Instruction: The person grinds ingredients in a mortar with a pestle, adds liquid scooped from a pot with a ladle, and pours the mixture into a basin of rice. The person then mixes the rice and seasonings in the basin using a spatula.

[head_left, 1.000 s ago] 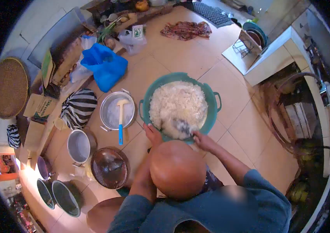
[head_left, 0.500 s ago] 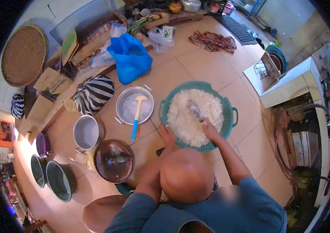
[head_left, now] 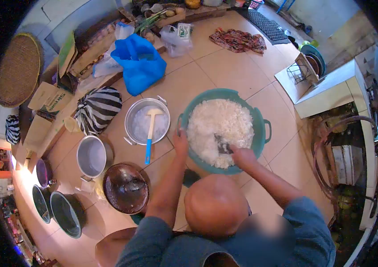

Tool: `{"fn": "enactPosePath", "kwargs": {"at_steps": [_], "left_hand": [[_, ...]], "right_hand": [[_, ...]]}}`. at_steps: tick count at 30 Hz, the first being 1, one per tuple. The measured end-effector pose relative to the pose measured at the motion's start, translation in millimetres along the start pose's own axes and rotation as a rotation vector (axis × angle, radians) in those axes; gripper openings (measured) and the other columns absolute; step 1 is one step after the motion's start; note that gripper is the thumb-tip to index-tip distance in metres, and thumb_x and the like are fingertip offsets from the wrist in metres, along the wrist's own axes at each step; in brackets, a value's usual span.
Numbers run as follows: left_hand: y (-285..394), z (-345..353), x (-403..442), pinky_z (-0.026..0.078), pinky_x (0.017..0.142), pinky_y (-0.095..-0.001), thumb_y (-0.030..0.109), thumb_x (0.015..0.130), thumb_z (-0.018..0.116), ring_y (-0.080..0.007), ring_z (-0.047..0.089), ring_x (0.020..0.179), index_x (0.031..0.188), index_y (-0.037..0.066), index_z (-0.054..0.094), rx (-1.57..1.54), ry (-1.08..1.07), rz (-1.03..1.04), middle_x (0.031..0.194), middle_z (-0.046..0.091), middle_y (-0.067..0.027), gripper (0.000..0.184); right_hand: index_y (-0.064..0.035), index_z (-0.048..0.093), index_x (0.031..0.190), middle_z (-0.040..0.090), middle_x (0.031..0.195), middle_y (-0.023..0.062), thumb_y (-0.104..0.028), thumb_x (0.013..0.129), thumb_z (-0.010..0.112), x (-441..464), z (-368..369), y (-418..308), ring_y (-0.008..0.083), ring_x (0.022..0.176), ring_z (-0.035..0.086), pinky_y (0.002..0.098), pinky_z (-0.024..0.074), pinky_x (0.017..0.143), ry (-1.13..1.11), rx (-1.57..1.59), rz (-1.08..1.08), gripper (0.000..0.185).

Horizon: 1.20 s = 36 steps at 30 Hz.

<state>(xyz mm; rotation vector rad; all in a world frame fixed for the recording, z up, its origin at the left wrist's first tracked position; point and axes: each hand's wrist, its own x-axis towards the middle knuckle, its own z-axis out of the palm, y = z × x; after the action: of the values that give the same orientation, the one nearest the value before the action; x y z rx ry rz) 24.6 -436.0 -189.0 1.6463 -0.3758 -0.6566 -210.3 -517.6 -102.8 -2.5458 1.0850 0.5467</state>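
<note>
A green basin (head_left: 261, 129) with two handles sits on the tiled floor, holding a wide heap of white rice-like food (head_left: 220, 122). My right hand (head_left: 243, 157) is closed round the handle of a dark metal scoop (head_left: 222, 144), whose blade lies in the lower part of the heap. At the basin's left rim, my left hand (head_left: 180, 138) touches the edge near the left handle; its fingers are partly hidden there. To the left stands a metal pot (head_left: 127, 120) with whitish contents and a blue-handled wooden paddle (head_left: 149, 138) across it.
On the left are an empty-looking metal pot (head_left: 92, 156), a dark round pan (head_left: 126, 188), a striped bundle (head_left: 98, 109) and green tubs (head_left: 66, 213). A blue bag (head_left: 138, 64) and a patterned cloth (head_left: 237, 41) lie farther off. A tiled counter (head_left: 331, 95) stands right.
The scoop has moved from the middle of the heap down to its lower part. My left hand has shifted up along the basin's left rim. The camera view has also shifted.
</note>
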Motion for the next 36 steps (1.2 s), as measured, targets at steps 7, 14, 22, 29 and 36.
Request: {"fn": "enactPosePath", "kwargs": {"at_steps": [7, 14, 22, 29, 36], "left_hand": [[-12, 2, -8, 0.042, 0.081, -0.0361, 0.027, 0.094, 0.04, -0.0236, 0.054, 0.09, 0.116, -0.004, 0.052, -0.123, 0.059, 0.016, 0.099, 0.059, -0.016, 0.04], [-51, 0, 6, 0.042, 0.082, -0.0352, 0.028, 0.095, 0.04, -0.0236, 0.054, 0.093, 0.117, -0.005, 0.051, 0.018, 0.081, 0.069, 0.104, 0.058, -0.0168, 0.041], [-51, 1, 8, 0.039, 0.091, -0.0349, 0.025, 0.095, 0.038, -0.0247, 0.052, 0.106, 0.121, -0.005, 0.048, 0.11, 0.081, 0.17, 0.115, 0.055, -0.0187, 0.041], [-52, -1, 16, 0.038, 0.093, -0.0339, 0.026, 0.095, 0.038, -0.0247, 0.05, 0.108, 0.125, -0.004, 0.045, 0.156, 0.094, 0.13, 0.117, 0.053, -0.0182, 0.043], [5, 25, -31, 0.039, 0.09, -0.0329, 0.024, 0.095, 0.037, -0.024, 0.051, 0.104, 0.128, -0.003, 0.042, -0.037, 0.097, -0.158, 0.116, 0.053, -0.0192, 0.042]], "right_hand": [[-0.0034, 0.052, 0.103, 0.056, 0.068, 0.0152, -0.02, 0.081, 0.056, 71, 83, -38, 0.0269, 0.061, 0.057, 0.0386, 0.046, 0.054, 0.274, 0.723, 0.023, 0.028], [-0.0081, 0.051, 0.099, 0.05, 0.06, 0.0032, -0.021, 0.087, 0.055, 55, 49, -43, 0.0093, 0.041, 0.041, 0.0227, 0.033, 0.035, -0.209, 1.66, 0.392, 0.018], [-0.0152, 0.044, 0.082, 0.046, 0.057, -0.0022, -0.032, 0.09, 0.051, 8, 42, -12, 0.0054, 0.038, 0.037, 0.0195, 0.0294, 0.034, -0.321, 2.17, 0.519, 0.019], [-0.0158, 0.042, 0.089, 0.044, 0.057, -0.0028, -0.037, 0.09, 0.049, -25, 36, 32, 0.006, 0.037, 0.034, 0.021, 0.0287, 0.034, -0.336, 2.375, 0.453, 0.022], [-0.0113, 0.043, 0.107, 0.051, 0.061, 0.0038, -0.031, 0.091, 0.044, 0, -28, 37, 0.016, 0.046, 0.047, 0.0291, 0.0388, 0.044, 0.055, 1.322, 0.243, 0.025]]}}
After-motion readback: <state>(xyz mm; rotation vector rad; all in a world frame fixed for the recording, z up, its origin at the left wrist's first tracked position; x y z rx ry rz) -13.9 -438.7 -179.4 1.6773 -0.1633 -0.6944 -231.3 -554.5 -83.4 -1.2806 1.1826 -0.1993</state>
